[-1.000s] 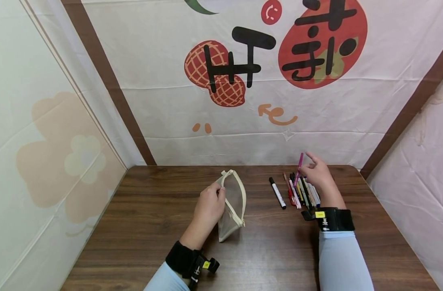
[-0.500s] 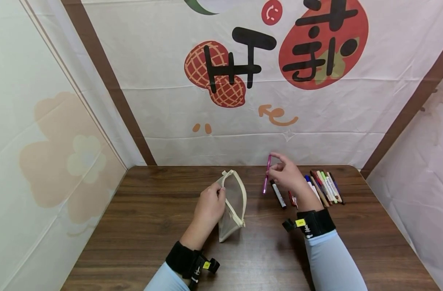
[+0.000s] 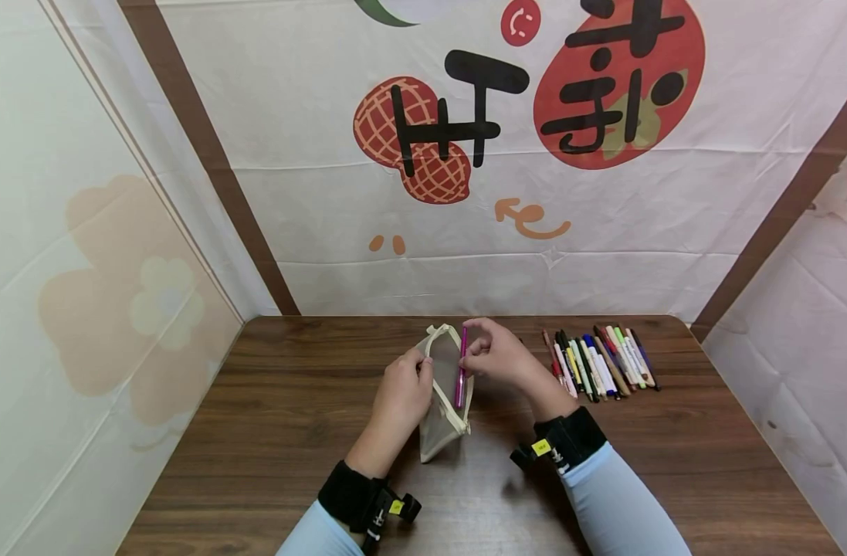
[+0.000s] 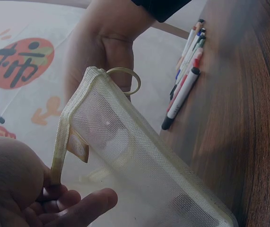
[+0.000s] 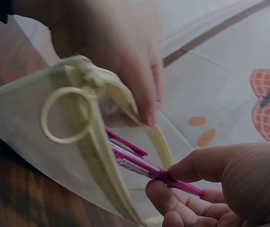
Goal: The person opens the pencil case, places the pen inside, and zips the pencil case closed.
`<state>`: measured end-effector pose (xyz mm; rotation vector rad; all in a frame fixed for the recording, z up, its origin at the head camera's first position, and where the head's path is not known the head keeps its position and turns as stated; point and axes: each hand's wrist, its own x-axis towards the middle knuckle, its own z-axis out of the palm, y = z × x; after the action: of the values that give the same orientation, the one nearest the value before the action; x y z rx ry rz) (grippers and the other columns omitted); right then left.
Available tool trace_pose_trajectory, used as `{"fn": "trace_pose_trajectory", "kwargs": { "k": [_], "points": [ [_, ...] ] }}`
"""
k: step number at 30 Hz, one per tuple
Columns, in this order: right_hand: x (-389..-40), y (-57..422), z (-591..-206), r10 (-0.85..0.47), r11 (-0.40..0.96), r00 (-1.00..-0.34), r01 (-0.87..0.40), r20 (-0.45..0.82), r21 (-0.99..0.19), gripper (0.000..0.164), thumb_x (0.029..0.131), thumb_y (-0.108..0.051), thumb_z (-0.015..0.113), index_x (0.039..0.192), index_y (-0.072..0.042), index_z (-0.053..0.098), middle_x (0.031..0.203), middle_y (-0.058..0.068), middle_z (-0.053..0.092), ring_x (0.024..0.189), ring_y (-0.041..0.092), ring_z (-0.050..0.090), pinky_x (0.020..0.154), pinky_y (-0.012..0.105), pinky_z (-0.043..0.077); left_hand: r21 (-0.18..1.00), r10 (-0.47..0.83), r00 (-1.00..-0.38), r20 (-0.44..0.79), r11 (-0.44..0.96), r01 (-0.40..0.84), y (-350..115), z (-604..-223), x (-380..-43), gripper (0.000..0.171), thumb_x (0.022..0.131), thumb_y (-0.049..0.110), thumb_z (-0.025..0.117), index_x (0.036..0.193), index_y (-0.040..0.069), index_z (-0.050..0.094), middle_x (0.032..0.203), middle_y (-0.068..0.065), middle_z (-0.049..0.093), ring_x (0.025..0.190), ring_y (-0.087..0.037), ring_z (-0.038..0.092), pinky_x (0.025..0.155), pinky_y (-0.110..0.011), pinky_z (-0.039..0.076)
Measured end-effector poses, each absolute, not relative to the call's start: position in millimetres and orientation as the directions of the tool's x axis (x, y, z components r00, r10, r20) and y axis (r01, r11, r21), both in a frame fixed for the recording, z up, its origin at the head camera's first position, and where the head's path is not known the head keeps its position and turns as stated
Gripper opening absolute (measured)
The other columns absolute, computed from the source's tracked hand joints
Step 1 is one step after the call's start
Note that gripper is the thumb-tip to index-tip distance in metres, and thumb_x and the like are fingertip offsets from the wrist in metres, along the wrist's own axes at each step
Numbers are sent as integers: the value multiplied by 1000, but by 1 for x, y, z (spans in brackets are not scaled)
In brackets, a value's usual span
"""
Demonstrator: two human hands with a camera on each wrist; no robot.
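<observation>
A cream mesh zip pouch (image 3: 433, 440) stands with its mouth open, its far edge pinched by my left hand (image 3: 402, 390). My right hand (image 3: 503, 357) pinches a magenta pen (image 3: 461, 386) between thumb and fingers. In the right wrist view the clip end of the pen (image 5: 134, 163) lies inside the pouch mouth, beside the zip edge with its ring pull (image 5: 68, 116). The other end of the pen rests among the fingers. Through the mesh in the left wrist view, the pouch's inside is only dimly seen.
Several pens and markers (image 3: 599, 363) lie side by side on the wooden table (image 3: 291, 401), right of the pouch. A black-capped white marker (image 4: 182, 99) shows in the left wrist view. A printed cloth (image 3: 312, 208) hangs behind the table.
My right hand has carried the magenta pen leftward from the row of pens to the pouch, and its lower end is now in the mouth. The left hand and pouch have stayed nearly still.
</observation>
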<state>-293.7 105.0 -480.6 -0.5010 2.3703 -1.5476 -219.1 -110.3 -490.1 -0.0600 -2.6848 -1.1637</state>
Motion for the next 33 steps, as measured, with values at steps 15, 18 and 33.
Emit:
{"fn": "trace_pose_trajectory", "kwargs": {
  "k": [15,18,33],
  "points": [
    [-283,91,-480,-505,471,-859,-186,-90,-862,64,103,-12,79,163,-4,56,101,9,87,85,27,83,75,35,62,713,-36,-978,206,690,124,-110,-493,-220,22,116,17,60,96,7,65,84,-8,62,69,-19,56,63,-33,47],
    [-284,98,-476,-494,459,-864,-164,-98,-873,57,107,-15,78,159,-2,60,108,17,86,89,32,85,82,47,68,713,-38,-978,204,690,122,-109,-492,-220,22,116,17,60,97,7,66,84,-8,63,68,-18,57,63,-33,48],
    [-305,171,-460,-263,609,-960,-85,-100,-788,51,116,-33,68,161,-11,61,122,19,81,112,41,80,91,45,63,701,-41,-971,235,700,139,-109,-494,-220,21,115,16,60,96,7,65,83,-8,62,71,-20,58,66,-36,50]
  ]
}}
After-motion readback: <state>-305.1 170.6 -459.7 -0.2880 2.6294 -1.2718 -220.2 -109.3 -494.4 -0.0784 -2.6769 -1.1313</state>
